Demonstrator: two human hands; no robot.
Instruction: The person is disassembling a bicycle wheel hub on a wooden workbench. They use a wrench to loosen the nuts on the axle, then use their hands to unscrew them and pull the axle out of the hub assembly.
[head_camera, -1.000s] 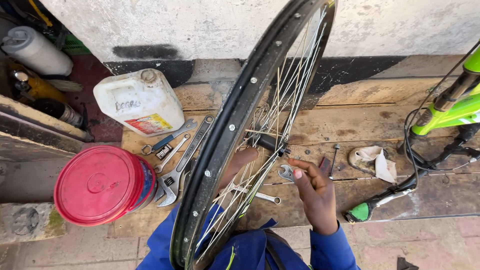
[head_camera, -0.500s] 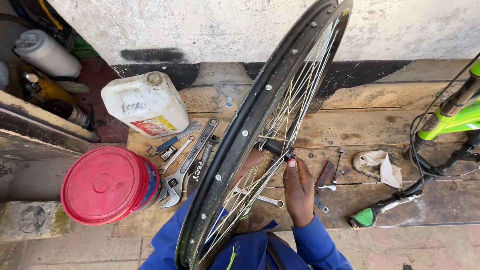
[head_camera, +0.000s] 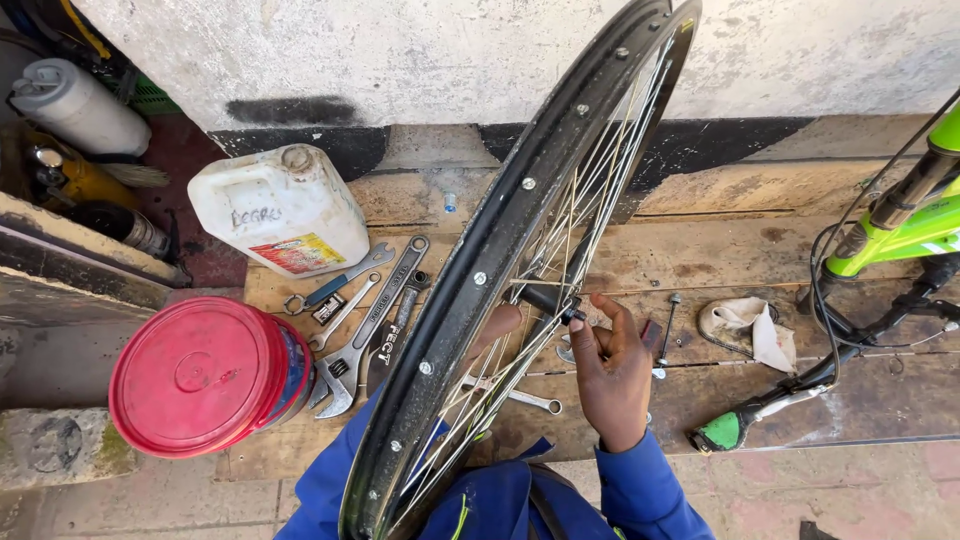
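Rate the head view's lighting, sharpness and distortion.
Head view: even, soft daylight with no hard shadows or glare; the right hand at the hub is sharp; the wheel rim bows from wide-angle distortion; the left hand is half hidden behind the spokes.

The person wears blue work clothing, a plain, strong blue with long sleeves, and the right sleeve (head_camera: 640, 485) ends in a loose cuff at the wrist, leaving the right hand (head_camera: 610, 365) bare, with no glove, ring or watch to be seen. The cloth over the lap and chest (head_camera: 480, 505) is the same blue, creased in soft folds, with a thin yellow-green stripe or cord showing on it. The left hand (head_camera: 495, 328), also bare, shows only in part behind the spokes.
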